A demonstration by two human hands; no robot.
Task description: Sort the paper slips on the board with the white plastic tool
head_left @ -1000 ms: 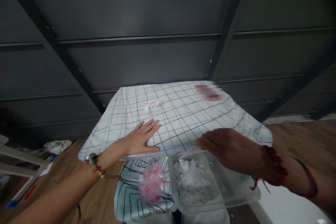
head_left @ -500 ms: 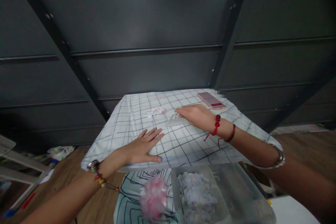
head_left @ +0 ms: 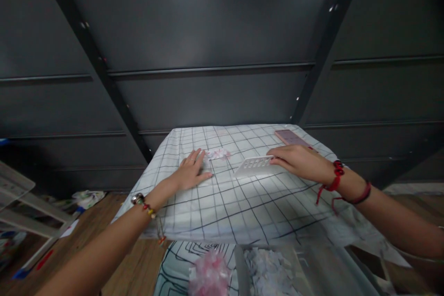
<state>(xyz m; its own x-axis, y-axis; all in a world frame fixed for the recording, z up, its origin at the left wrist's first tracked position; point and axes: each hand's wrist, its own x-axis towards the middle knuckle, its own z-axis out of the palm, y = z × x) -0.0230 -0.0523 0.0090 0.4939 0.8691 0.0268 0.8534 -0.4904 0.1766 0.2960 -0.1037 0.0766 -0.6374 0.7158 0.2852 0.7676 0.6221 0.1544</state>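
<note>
My right hand [head_left: 299, 163] grips the edge of a white flat scraper-like plate [head_left: 251, 172] with a row of holes. The plate is tilted, its lower edge at or just above the checked cloth [head_left: 222, 203]; contact is unclear. My left hand [head_left: 190, 171] lies spread on the cloth, fingers apart. Its fingertips are beside a small heap of white and pink scraps [head_left: 219, 153], close to or touching it. Beyond my right hand is a pink phone [head_left: 291, 138], partly hidden by the fingers.
Below the table's front edge stands a clear plastic box [head_left: 240, 268] holding many pale scraps [head_left: 268, 270]. Left of it sits a pink translucent bundle [head_left: 210, 274] on a patterned cloth. A dark panelled wall [head_left: 215, 97] rises behind the table. A white frame [head_left: 38, 208] stands at left.
My left hand has slid forward across the cloth to the scraps. My right hand has moved a little right with the plate, showing more of its holes. The view has shifted slightly.
</note>
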